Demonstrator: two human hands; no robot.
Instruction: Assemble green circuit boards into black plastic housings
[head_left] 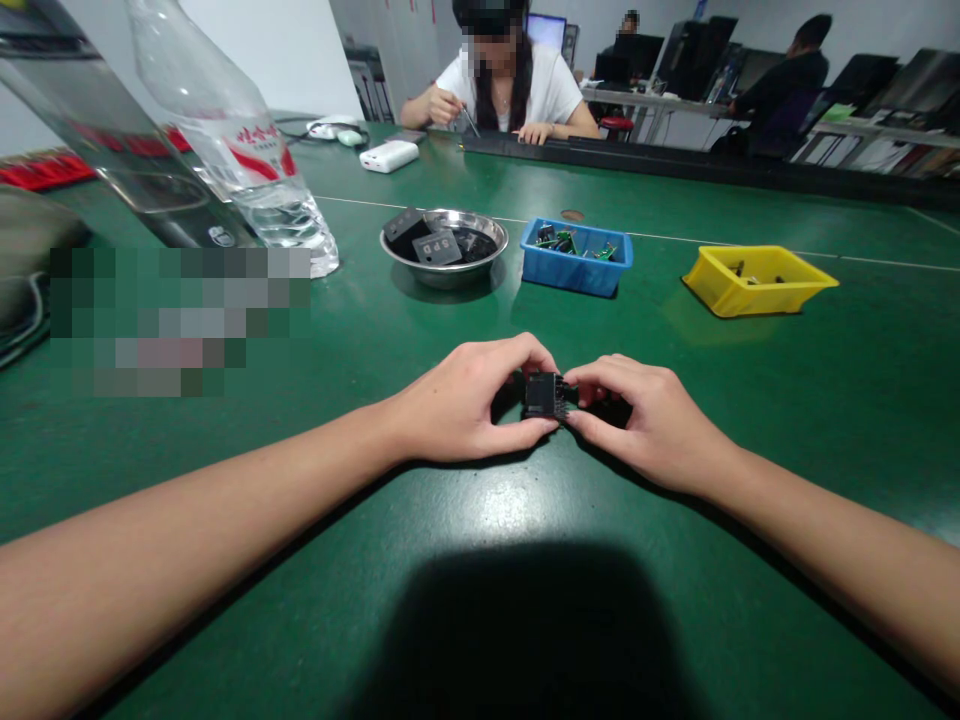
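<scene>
- Left hand (480,400): we're pinching a black pinned block (541,395), thumb and index closing on its near and far edges.
- Right hand (645,415): we're closing thumb and index around the block's pin side, at 3 o'clock.
- Block is sitting between both hands, just over or on the green table (300,620); we're not managing to tell which. Bowl (450,281) is lying at 11 o'clock from it, blue bin (574,275) at 12, yellow bin (757,296) at 2.
- Left forearm (225,510) is reaching in from 8 o'clock, right forearm (840,555) from 4; the frame is cutting off both.
- Our remaining fingers are curling mostly out of sight; shadow is blurring the dark bits between the right fingers.
</scene>
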